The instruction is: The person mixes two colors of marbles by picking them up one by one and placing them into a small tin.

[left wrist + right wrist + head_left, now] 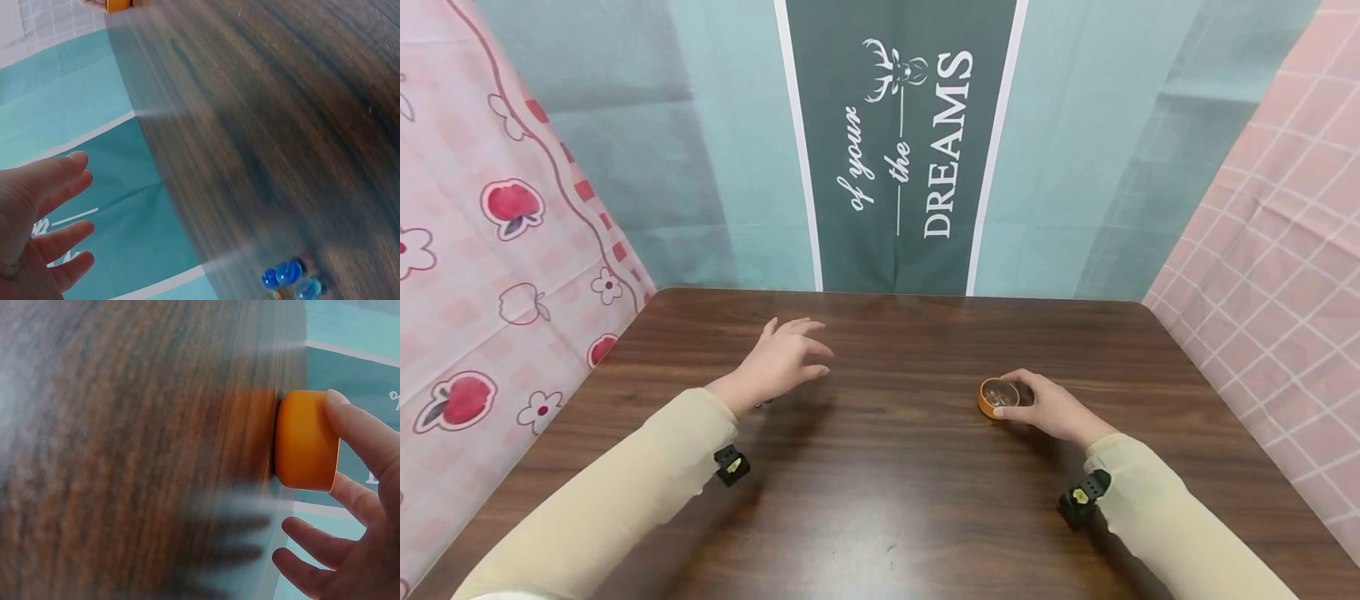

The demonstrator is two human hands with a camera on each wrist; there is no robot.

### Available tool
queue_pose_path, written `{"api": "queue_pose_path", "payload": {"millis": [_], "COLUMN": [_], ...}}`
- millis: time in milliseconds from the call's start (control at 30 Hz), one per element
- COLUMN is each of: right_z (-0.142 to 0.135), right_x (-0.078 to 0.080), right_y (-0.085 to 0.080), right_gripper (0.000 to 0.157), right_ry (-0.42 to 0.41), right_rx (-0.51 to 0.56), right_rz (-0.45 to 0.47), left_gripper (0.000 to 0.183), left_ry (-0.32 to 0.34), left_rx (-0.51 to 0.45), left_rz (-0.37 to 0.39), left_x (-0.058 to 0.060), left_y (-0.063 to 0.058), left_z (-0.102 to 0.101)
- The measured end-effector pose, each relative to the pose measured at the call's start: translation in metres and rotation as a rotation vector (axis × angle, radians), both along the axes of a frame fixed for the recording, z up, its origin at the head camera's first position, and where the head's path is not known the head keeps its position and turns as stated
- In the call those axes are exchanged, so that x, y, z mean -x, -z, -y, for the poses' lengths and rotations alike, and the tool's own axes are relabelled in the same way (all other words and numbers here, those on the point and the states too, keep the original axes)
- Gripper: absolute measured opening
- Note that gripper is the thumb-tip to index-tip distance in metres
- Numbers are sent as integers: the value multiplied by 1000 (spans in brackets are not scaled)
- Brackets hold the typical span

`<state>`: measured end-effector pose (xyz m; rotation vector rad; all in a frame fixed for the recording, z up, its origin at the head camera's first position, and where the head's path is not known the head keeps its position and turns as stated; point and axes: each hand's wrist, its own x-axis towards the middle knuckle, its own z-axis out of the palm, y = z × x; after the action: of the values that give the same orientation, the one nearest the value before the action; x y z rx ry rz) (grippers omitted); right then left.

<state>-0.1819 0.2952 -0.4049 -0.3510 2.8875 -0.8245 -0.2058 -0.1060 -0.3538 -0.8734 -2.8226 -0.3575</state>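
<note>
A small orange bowl (988, 408) stands on the table at the right. My right hand (1051, 408) grips its rim between thumb and forefinger, and the other fingers spread free in the right wrist view. That view shows the smooth orange side of the bowl, its base at the tabletop. My left hand (781, 358) hovers over the left part of the table, fingers loosely extended and holding nothing. Several glass marbles (289, 272), mostly blue, lie on the table below the left hand. From the head view, the left wrist hides most of them.
The brown wooden table (880, 475) reaches back to a teal curtain (745, 167) with a dark printed panel. A pink fruit-patterned cloth (467, 275) hangs along the left side, a pink checked one (1285, 275) along the right.
</note>
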Motion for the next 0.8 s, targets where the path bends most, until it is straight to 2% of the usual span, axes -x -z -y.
{"api": "queue_pose_path", "payload": {"millis": [433, 800], "right_z": [1, 1], "right_x": [-1, -2], "right_y": [-10, -17], "right_gripper": [66, 66], "right_ry": [-1, 5], "right_rx": [-7, -13], "right_rz": [22, 39], "left_gripper": [20, 21], "left_ry": [-61, -116], "left_rx": [15, 52], "left_rz": [25, 52], "left_x": [3, 12], "left_y": [-5, 1], "left_z": [24, 50]}}
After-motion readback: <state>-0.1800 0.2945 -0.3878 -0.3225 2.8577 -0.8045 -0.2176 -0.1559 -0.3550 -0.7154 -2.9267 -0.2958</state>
